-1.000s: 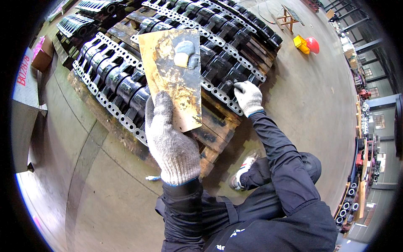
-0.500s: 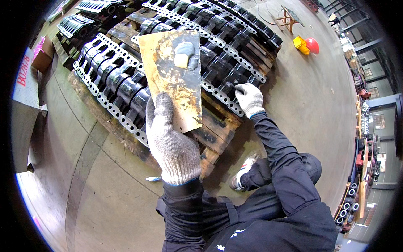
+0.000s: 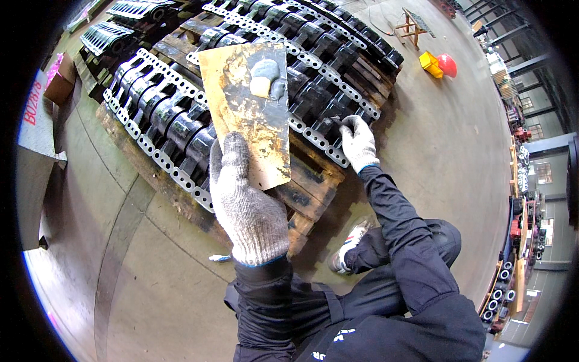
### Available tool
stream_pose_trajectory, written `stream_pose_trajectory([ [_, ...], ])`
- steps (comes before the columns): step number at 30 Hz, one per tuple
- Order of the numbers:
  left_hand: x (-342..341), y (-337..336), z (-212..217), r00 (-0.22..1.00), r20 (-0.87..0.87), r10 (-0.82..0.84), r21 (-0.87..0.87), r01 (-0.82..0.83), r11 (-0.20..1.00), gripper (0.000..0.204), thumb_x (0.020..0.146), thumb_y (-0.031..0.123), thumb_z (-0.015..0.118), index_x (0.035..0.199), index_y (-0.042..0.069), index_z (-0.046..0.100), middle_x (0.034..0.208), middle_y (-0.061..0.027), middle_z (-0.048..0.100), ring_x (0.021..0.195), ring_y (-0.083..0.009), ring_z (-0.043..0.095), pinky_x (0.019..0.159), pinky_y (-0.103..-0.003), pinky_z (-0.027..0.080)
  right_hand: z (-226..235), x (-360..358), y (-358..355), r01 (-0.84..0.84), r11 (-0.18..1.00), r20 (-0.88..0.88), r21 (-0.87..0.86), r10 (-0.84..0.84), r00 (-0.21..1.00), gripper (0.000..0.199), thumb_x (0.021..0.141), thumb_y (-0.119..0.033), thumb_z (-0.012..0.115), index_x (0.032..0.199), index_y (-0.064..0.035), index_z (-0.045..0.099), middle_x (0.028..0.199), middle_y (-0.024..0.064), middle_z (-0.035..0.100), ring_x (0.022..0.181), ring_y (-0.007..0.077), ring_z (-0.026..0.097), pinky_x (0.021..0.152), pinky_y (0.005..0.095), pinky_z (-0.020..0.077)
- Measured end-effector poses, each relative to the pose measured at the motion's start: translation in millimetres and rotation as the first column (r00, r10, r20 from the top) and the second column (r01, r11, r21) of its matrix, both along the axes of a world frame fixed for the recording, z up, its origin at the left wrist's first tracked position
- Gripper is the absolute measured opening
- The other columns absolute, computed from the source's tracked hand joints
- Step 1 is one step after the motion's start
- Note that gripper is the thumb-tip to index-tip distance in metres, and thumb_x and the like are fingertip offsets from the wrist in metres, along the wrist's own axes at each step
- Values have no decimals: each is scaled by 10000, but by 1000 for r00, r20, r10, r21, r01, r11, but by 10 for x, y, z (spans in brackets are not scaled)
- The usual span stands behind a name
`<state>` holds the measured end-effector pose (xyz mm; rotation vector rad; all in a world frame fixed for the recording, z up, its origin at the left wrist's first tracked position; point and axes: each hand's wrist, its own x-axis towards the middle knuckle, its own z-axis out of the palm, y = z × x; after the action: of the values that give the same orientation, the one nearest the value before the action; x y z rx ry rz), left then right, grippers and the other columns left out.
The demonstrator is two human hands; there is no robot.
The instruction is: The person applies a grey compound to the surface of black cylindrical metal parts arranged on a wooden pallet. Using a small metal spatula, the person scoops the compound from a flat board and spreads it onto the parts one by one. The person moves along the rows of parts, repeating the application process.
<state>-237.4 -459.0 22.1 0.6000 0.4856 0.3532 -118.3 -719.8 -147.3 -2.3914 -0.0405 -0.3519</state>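
My left hand (image 3: 248, 211), in a greyish knit glove, grips a flat rectangular board (image 3: 244, 114) by its lower part. Brown and yellow stains cover the board, and a lump of grey paste (image 3: 265, 71) sits near its upper right corner. My right hand (image 3: 360, 143), gloved in white, is at the near right end of a black metal casting (image 3: 313, 99) with rounded ribs and pale drilled flanges. Its fingers are curled together close to the casting's surface; whatever they hold is too small or hidden to make out. The board covers part of the castings behind it.
Several similar castings (image 3: 175, 123) lie in rows on wooden pallets (image 3: 307, 196). At the left stand a grey block (image 3: 36, 130) and a cardboard box (image 3: 60, 81). Yellow (image 3: 430, 64) and red containers (image 3: 446, 65) and a small wooden stand (image 3: 411, 29) are on the floor, far right.
My right hand has shifted a little and turned slightly at the casting's end, its fingers still curled. My left hand and the board have stayed nearly in place.
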Motion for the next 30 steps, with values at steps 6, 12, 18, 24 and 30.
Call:
stream_pose_trajectory([
  [6,-13,2,43,1000,-26,-15,-11,14,1000,463,992,246,581,1331,-56,491,1148,-147,637,970,-194,662,849,-314,534,7,-100,253,142,967,-258,211,-85,962,186,927,-175,671,1073,-59,665,833,85,704,723,147,641,701,310,513],
  [12,-28,32,24,999,-46,-6,13,7,1000,451,1001,259,565,1320,-54,498,1127,-144,636,967,-193,657,849,-312,532,-135,-142,249,174,886,-284,429,-50,958,196,909,-62,661,1101,-25,664,896,14,685,787,98,632,699,253,515],
  [18,-42,40,39,999,-23,-30,87,32,996,466,1002,266,565,1330,-57,488,1145,-153,631,987,-196,655,858,-315,531,-63,-210,262,95,969,-25,226,-92,995,189,861,-109,718,1028,-20,719,948,110,743,849,190,706,813,309,545],
  [24,-20,40,29,999,-43,-2,-10,1,1000,503,994,262,581,1362,-61,463,1161,-158,628,993,-205,656,872,-318,528,-36,-156,248,36,999,165,37,-41,985,222,880,-145,718,1059,-14,735,1016,161,736,920,258,726,829,318,544],
  [30,-10,36,-4,998,-61,2,7,-2,1000,513,987,255,591,1369,-60,458,1163,-163,628,995,-210,658,870,-322,532,-32,17,94,90,948,-153,305,-45,987,178,930,-140,671,1051,-22,724,868,71,746,733,115,674,687,275,530],
])
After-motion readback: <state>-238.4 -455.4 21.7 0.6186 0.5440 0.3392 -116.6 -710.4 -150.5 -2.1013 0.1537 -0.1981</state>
